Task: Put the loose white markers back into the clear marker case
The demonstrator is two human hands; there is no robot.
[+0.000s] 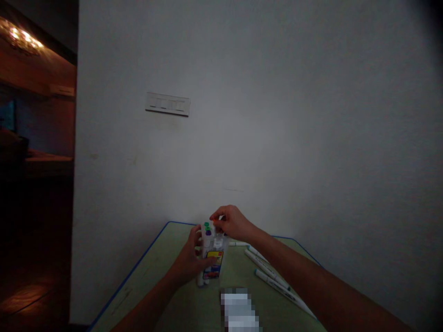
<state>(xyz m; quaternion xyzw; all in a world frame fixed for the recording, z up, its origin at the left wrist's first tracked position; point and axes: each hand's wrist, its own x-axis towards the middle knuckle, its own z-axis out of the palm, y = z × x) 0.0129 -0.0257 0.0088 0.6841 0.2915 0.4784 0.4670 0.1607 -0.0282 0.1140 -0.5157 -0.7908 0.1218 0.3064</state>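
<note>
My left hand point(194, 258) is wrapped round a clear plastic marker case point(220, 244) with a colourful label, which stands upright over the table. Inside the case, toward its left side, are white markers point(207, 230) whose ends show green and purple. At the case's top opening, my right hand point(230, 221) pinches a marker with an orange end point(215, 222); most of its body is hidden by the fingers and the case. Beneath my right forearm lie several loose white markers point(272, 279), some with teal ends.
The light green table point(148, 272) has a blue edge and meets a pale wall point(277, 138). A pixelated rectangular object point(238, 309) lies at the near edge. A switch plate point(168, 104) is on the wall. To the left, a dark room opens with a lit ceiling lamp point(22, 39).
</note>
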